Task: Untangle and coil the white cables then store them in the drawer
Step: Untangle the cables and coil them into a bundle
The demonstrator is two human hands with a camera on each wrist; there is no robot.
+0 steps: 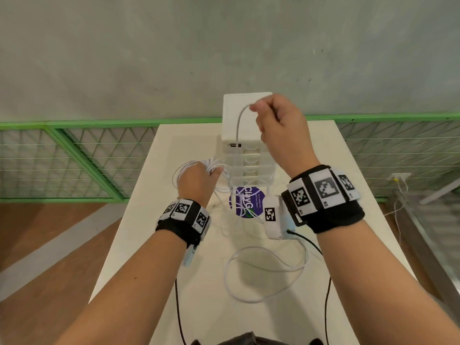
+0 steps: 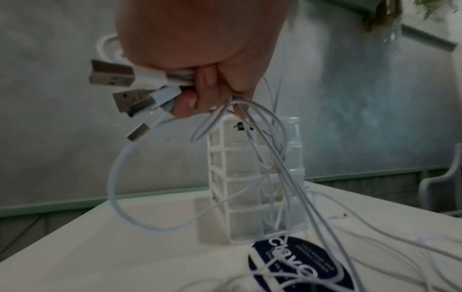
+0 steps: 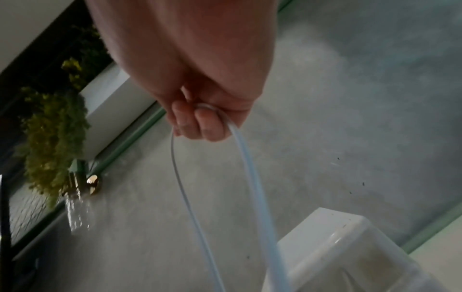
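Observation:
My left hand (image 1: 199, 178) grips a bundle of white cables (image 2: 250, 142) above the table, with several USB plugs (image 2: 130, 98) sticking out of the fist (image 2: 200, 90). The strands hang down in a tangle onto the table. My right hand (image 1: 276, 120) is raised high in front of the drawer tower (image 1: 246, 135) and pinches one white cable (image 1: 239, 123) that drops toward the tangle. In the right wrist view the fingers (image 3: 200, 122) curl round that cable (image 3: 250, 187). Another loop of white cable (image 1: 258, 272) lies on the near part of the table.
The white drawer tower (image 2: 250, 177) stands at the far middle of the white table (image 1: 149, 220), all drawers shut. A round dark sticker (image 1: 246, 200) lies on the table under the tangle. A green railing (image 1: 74, 150) runs behind. Black wires (image 1: 326, 295) trail from my wristbands.

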